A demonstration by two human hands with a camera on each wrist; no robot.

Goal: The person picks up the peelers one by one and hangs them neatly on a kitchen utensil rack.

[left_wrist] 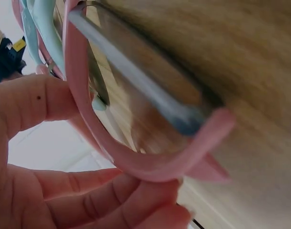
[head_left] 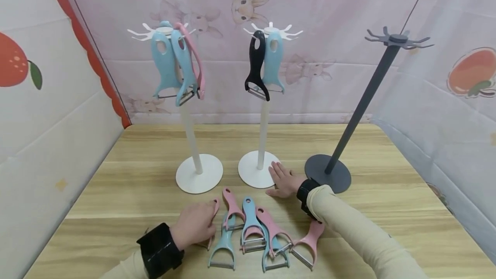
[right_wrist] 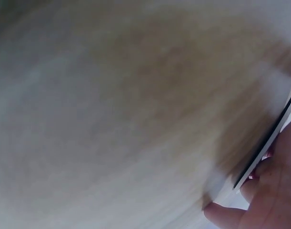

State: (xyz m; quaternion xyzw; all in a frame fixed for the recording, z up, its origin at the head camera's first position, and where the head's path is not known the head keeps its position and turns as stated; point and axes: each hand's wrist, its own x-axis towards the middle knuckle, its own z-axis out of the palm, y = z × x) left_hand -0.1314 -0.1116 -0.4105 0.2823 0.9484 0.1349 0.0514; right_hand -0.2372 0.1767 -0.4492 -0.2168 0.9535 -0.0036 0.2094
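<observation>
My left hand (head_left: 195,224) pinches a pink peeler (left_wrist: 83,90), with thumb on one side and fingers on the other of its curved head. In the head view most of that peeler is hidden behind the hand. My right hand (head_left: 287,183) lies with extended fingers on the white round base (head_left: 252,175) of the middle stand, its thumb by the rim. Beside the left hand lies a loose pile of peelers: a light blue peeler (head_left: 225,240), a pink peeler (head_left: 231,206), another blue peeler (head_left: 249,216) and several more overlapping.
On the left white stand (head_left: 190,141) hang blue peelers (head_left: 164,63) and a pink peeler (head_left: 197,63). The middle stand holds a black peeler (head_left: 256,61) and a blue peeler (head_left: 273,57). A dark grey stand (head_left: 360,106) leans in view at right, its hooks bare.
</observation>
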